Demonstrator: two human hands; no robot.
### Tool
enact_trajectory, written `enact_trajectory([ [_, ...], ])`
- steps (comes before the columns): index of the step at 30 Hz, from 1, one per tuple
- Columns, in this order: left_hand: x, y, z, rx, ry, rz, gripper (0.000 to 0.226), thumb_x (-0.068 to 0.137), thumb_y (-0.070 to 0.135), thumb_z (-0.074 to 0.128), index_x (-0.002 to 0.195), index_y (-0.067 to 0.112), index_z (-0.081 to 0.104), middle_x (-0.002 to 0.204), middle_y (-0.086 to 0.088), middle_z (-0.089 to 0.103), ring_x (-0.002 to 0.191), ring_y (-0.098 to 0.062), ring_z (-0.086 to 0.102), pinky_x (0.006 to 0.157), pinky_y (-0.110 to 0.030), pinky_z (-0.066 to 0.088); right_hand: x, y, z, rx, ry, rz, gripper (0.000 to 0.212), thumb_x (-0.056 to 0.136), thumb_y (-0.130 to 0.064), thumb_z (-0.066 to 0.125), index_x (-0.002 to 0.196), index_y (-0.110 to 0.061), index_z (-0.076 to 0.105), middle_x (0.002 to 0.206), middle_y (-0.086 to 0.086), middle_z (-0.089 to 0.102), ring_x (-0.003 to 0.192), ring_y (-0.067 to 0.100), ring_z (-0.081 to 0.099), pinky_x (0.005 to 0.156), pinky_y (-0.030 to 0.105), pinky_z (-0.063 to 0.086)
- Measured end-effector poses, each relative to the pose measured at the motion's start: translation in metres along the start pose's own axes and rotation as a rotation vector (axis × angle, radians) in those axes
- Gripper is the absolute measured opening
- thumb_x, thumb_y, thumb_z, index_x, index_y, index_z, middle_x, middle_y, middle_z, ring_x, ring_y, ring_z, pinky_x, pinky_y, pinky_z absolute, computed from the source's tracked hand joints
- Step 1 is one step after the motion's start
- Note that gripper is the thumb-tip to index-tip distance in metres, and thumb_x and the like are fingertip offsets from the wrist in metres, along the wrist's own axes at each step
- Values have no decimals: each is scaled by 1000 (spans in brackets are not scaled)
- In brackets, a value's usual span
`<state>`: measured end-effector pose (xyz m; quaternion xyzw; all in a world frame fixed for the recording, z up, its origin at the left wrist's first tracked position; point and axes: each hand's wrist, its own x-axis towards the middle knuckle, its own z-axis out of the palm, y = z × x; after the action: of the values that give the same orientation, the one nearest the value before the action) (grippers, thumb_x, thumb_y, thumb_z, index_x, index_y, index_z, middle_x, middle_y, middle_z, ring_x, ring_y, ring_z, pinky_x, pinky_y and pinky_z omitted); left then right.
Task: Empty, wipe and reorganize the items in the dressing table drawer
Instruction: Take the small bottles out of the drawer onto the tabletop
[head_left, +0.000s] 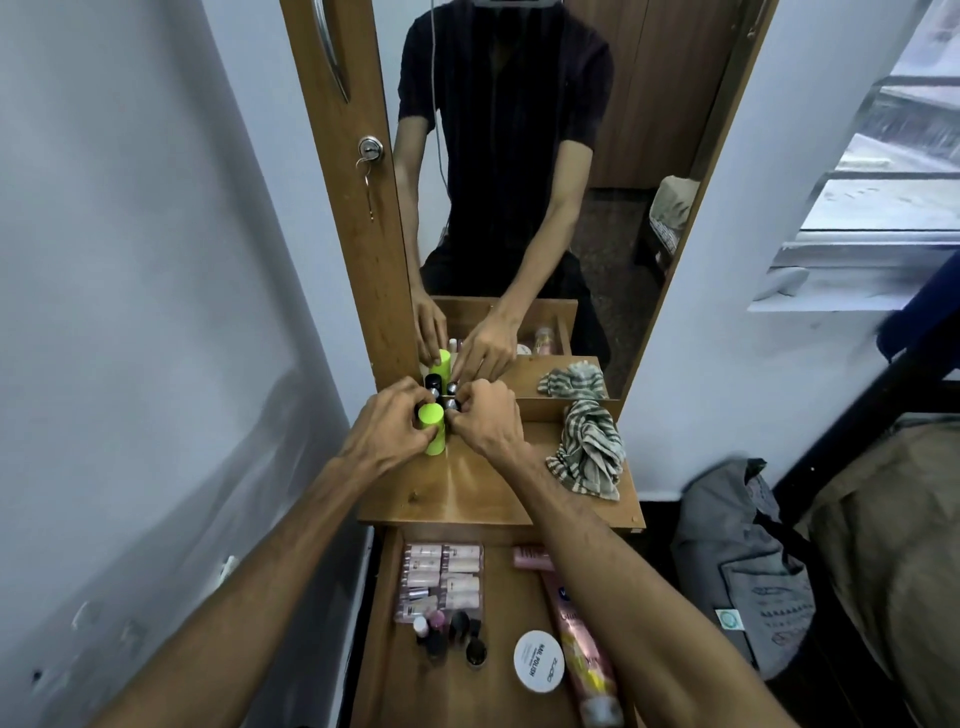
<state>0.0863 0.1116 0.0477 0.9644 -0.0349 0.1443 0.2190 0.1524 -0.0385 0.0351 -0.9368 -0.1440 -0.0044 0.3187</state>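
Observation:
A bright green bottle (432, 427) stands upright at the back left of the wooden tabletop (483, 488), close to the mirror. My left hand (387, 434) curls its fingers round the bottle. Just right of it, my right hand (485, 421) pinches one of the small silver-capped bottles (451, 404) clustered against the mirror. Below the tabletop the drawer (387, 623) is pulled out. It holds a clear pack of pale tubes (441, 579), several small nail polish bottles (452, 636), a round white tin (538, 661) and a long pink tube (582, 654).
A striped grey-and-white cloth (589, 452) lies bunched at the right of the tabletop. The mirror (519, 208) rises behind, with a keyed lock (370, 149) on its wooden frame. A grey bag (743, 566) sits on the floor to the right. A white wall is close on the left.

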Motion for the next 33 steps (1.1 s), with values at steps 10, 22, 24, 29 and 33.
enact_trajectory([
  [10, -4, 3, 2, 101, 0, -9, 42, 84, 26, 73, 123, 11, 67, 112, -1, 63, 94, -23, 64, 78, -28, 47, -4, 6, 4, 61, -26, 39, 17, 78, -31, 73, 77, -15, 69, 79, 6, 73, 83, 31, 70, 67, 33, 52],
  [22, -25, 18, 0, 138, 25, -31, 55, 88, 31, 70, 138, 12, 55, 130, -1, 54, 104, -23, 62, 87, -39, 54, -62, 36, -15, 79, -11, -36, 20, 77, -22, 65, 91, -23, 80, 80, -5, 77, 81, 17, 73, 79, 28, 59],
  [24, -33, 22, -2, 144, 73, -22, 50, 88, 30, 70, 133, 12, 58, 127, 0, 54, 99, -22, 63, 83, -39, 55, -76, 41, -16, 82, -30, -45, 19, 76, -20, 66, 88, -22, 81, 79, -5, 77, 77, 14, 73, 77, 28, 60],
  [29, -68, 34, 0, 40, 198, 19, 13, 86, 20, 69, 98, 16, 66, 102, 6, 57, 74, -13, 56, 64, -31, 52, -112, 47, -18, 67, -51, -80, 17, 73, -20, 68, 85, -23, 80, 75, -9, 75, 71, 8, 69, 66, 22, 54],
  [33, -117, 38, 14, -19, 174, -17, 8, 82, 14, 68, 86, 19, 64, 90, 11, 59, 72, -7, 54, 62, -28, 53, -146, 55, -13, 69, -101, -73, 16, 71, -24, 66, 81, -25, 78, 69, -10, 72, 67, 6, 68, 63, 22, 52],
])
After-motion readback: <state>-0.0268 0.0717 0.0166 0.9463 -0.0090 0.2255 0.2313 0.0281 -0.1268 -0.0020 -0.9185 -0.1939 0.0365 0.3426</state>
